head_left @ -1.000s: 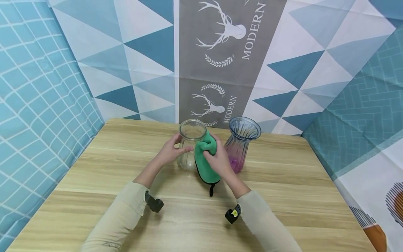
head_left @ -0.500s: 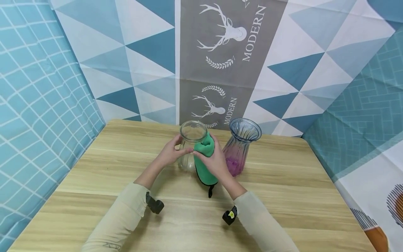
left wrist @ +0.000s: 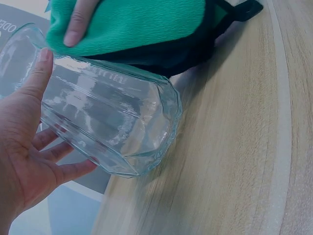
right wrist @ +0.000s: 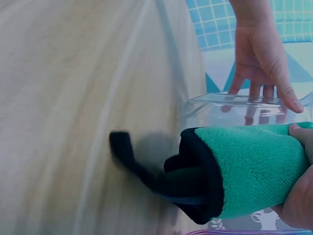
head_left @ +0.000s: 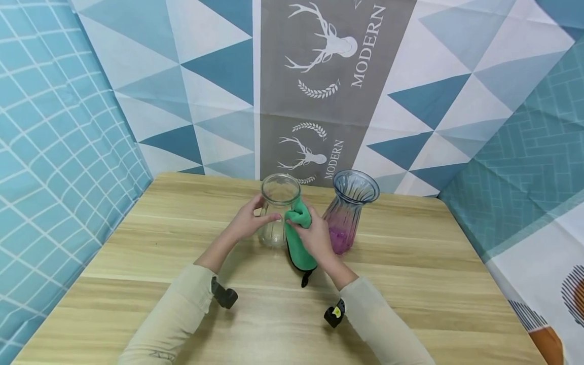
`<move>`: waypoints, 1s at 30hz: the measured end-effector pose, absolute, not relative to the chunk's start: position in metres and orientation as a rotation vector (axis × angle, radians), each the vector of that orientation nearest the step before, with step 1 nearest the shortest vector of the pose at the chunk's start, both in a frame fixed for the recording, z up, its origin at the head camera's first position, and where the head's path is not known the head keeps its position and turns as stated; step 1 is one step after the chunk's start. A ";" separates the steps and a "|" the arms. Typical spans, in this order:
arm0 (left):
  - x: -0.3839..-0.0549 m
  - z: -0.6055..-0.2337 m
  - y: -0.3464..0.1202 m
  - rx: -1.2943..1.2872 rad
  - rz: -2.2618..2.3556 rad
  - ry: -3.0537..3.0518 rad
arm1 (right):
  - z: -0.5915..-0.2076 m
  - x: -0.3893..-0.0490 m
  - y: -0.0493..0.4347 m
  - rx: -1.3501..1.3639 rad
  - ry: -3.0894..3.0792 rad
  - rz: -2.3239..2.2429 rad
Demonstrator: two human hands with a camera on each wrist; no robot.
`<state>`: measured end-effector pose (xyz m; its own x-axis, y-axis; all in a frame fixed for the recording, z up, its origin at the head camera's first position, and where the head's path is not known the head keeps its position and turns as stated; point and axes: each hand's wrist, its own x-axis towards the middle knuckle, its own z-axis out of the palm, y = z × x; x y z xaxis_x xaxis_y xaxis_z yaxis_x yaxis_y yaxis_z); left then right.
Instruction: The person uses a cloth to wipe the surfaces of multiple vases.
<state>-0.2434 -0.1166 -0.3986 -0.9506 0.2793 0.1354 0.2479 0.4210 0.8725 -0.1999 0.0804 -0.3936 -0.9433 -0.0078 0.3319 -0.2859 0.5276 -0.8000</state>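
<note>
Two glass vases stand at centre frame on the wooden counter (head_left: pixel 410 263), near its back edge. Clear vase (head_left: pixel 276 213): upright, left of the pair; left hand (head_left: pixel 248 221) curled round its left side, thumb across the front below the rim. Right hand (head_left: pixel 314 234) clamped on a green cloth (head_left: pixel 298 243), pressing it against the clear vase's right wall. Cloth has black trim; a black loop (head_left: pixel 304 278) hangs onto the counter. Purple-tinted vase (head_left: pixel 349 210) just right, behind the right hand.
</note>
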 end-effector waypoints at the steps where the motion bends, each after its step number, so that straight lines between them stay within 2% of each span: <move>1: -0.244 -0.399 -0.117 0.487 1.600 2.622 | -0.395 -0.199 0.081 0.239 -2.493 1.371; 10: -0.246 -0.399 -0.117 0.494 1.594 2.623 | -0.404 -0.196 0.087 0.211 -2.577 1.343; 30: -0.247 -0.399 -0.119 0.516 1.614 2.608 | -0.385 -0.199 0.088 0.275 -2.522 1.332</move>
